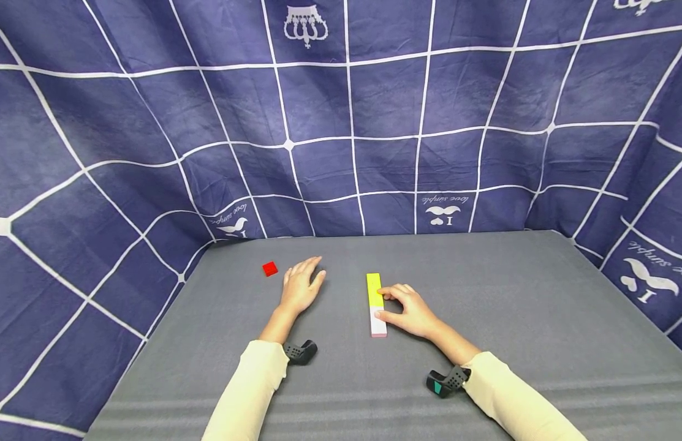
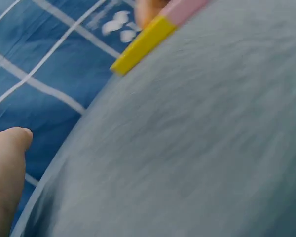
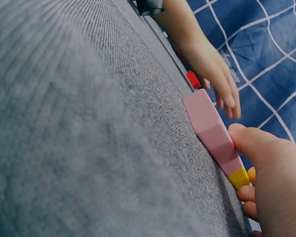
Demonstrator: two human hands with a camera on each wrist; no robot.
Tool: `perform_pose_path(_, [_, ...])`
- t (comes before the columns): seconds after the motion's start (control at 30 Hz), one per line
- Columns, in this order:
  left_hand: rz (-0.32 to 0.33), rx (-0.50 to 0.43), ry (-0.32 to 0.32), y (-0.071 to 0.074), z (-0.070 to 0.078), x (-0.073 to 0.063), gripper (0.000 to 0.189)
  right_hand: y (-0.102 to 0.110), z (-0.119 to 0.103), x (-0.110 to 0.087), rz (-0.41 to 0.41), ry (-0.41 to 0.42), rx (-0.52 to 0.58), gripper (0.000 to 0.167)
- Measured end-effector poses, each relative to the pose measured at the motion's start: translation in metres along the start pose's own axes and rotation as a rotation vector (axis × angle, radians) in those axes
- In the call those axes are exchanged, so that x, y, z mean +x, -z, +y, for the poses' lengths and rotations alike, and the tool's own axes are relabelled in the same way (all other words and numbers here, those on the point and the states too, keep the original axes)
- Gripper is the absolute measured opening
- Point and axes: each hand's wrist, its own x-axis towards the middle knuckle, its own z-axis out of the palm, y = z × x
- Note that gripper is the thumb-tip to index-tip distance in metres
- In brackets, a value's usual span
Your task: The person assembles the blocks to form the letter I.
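On a grey cloth surface point(image 1: 484, 275), the right hand point(image 1: 408, 311), thumb and bent fingers spread, touches a yellow-and-pink rectangular bar point(image 1: 374, 304); whether it grips is unclear. The left hand point(image 1: 299, 290), fingers loosely extended, holds nothing, mostly cropped in its wrist view.

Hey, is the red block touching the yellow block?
No, in the head view the left hand and bare grey surface lie between the red block and the yellow block.

You have one left hand point(image 1: 301, 288), one right hand point(image 1: 411, 313), two pale sleeves point(image 1: 251, 381) point(image 1: 511, 395) and two dark wrist devices point(image 1: 303, 354) point(image 1: 447, 381). Your blocks number three: one red block point(image 1: 270, 269), one yellow block point(image 1: 373, 285) and one pink block point(image 3: 210, 123).
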Motion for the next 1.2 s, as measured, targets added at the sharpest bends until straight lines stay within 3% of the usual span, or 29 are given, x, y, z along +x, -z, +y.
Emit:
perform_pose_path(0.2, [0.103, 0.021, 0.073, 0.020, -0.030, -0.002, 0.044, 0.001, 0.001, -0.001, -0.004, -0.014, -0.001, 0.044])
perform_pose_path(0.33, [0.197, 0.053, 0.164, 0.030, -0.048, -0.004, 0.044, 0.000, 0.000, -0.002, -0.012, -0.019, -0.004, 0.044])
perform_pose_path(0.43, [0.227, 0.061, 0.229, 0.037, -0.061, -0.007, 0.045, 0.000, 0.000, -0.002, -0.017, -0.018, -0.003, 0.044])
perform_pose_path(0.53, [0.207, 0.052, 0.292, 0.041, -0.070, -0.010, 0.047, 0.000, -0.001, -0.003, -0.017, -0.018, 0.002, 0.044])
perform_pose_path(0.73, [0.104, 0.035, 0.385, 0.047, -0.081, -0.013, 0.049, 0.001, -0.001, -0.003, -0.014, -0.025, -0.002, 0.044])
perform_pose_path(0.9, [0.066, 0.053, 0.382, 0.049, -0.082, -0.012, 0.047, 0.001, -0.001, -0.002, -0.016, -0.027, -0.003, 0.044])
perform_pose_path(1.2, [0.104, 0.039, 0.369, 0.053, -0.083, -0.005, 0.038, 0.001, -0.001, -0.001, -0.017, -0.032, -0.010, 0.045])
